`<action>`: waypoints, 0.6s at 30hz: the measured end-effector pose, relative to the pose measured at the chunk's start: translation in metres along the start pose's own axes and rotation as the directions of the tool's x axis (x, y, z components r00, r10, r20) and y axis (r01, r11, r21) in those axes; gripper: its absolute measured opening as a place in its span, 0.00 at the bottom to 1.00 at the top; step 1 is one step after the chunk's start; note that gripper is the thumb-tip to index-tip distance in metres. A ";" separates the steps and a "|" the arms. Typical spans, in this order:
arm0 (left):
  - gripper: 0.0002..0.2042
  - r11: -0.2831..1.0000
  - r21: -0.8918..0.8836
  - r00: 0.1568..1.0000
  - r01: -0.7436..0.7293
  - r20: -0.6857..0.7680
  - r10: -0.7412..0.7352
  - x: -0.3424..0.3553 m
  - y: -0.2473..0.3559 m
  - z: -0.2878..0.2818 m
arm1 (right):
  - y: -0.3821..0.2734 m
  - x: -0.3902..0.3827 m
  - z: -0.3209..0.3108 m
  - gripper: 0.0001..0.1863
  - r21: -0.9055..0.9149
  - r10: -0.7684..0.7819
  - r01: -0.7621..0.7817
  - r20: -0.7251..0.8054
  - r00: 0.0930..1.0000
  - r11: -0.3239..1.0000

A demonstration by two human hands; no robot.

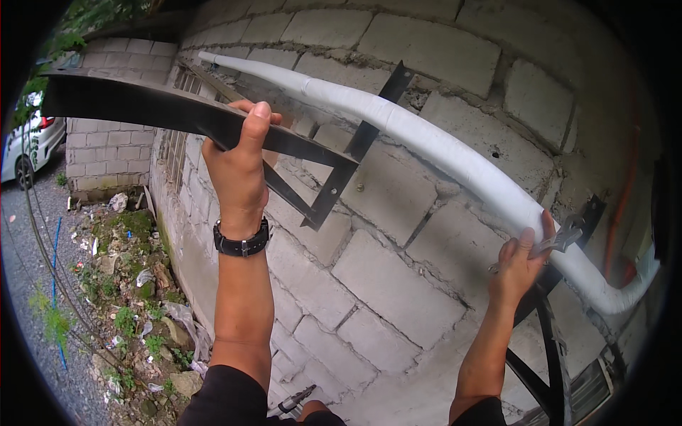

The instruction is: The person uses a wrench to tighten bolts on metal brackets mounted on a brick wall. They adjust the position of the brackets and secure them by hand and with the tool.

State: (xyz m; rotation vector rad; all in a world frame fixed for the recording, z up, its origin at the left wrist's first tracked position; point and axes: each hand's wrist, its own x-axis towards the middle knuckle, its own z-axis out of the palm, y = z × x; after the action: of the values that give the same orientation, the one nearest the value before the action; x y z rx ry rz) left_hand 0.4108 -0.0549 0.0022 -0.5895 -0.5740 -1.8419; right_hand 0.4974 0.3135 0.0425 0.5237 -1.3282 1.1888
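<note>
Left hand (240,167) on bracket (177,110) — right hand (522,259) on pipe (440,153)

white pipe (455,160) right end lost in dark rim; white car (28,145) cut off at left edge.

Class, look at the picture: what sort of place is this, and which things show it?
Probably outdoors beside a building under work: a bare block wall, a white wrapped pipe along it on a black metal bracket, and rubble and weeds below.
</note>
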 end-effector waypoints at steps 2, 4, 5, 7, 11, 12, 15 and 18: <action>0.16 0.998 0.063 0.999 0.027 0.021 -0.029 -0.009 0.008 -0.011 | 0.001 -0.002 -0.002 0.22 0.004 0.025 -0.025 0.003 1.000 1.000; 0.17 0.988 0.113 0.994 0.110 -0.005 -0.110 -0.019 0.018 -0.031 | 0.003 -0.007 -0.003 0.22 0.017 0.044 -0.044 -0.001 0.999 0.999; 0.18 0.973 0.187 0.991 0.133 0.008 -0.137 -0.023 0.026 -0.040 | 0.006 -0.009 -0.003 0.22 0.017 0.076 -0.076 -0.031 0.997 0.997; 0.18 0.961 0.242 0.988 0.137 0.041 -0.151 -0.038 0.032 -0.069 | 0.013 -0.014 -0.005 0.22 0.019 0.114 -0.113 -0.061 0.992 0.993; 0.16 0.945 0.253 0.977 0.209 -0.013 -0.212 -0.075 0.084 -0.146 | 0.025 -0.024 -0.017 0.22 -0.017 0.115 -0.116 -0.047 0.992 0.993; 0.15 0.939 0.259 0.974 0.226 -0.042 -0.223 -0.085 0.099 -0.169 | 0.029 -0.028 -0.017 0.22 -0.028 0.113 -0.115 -0.065 0.991 0.993; 0.15 0.885 0.342 0.948 0.316 -0.156 -0.279 -0.118 0.151 -0.233 | 0.036 -0.042 -0.033 0.22 -0.058 0.193 -0.196 -0.052 0.980 0.979; 0.16 0.714 0.573 0.915 0.402 -0.277 -0.293 -0.159 0.203 -0.296 | 0.041 -0.042 -0.038 0.23 -0.080 0.136 -0.139 -0.048 0.990 0.987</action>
State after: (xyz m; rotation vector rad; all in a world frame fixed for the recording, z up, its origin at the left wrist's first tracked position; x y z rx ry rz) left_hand 0.6143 -0.1949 -0.3033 0.1401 -1.1817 -1.8678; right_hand 0.4869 0.3466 -0.0185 0.3493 -1.3888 1.2444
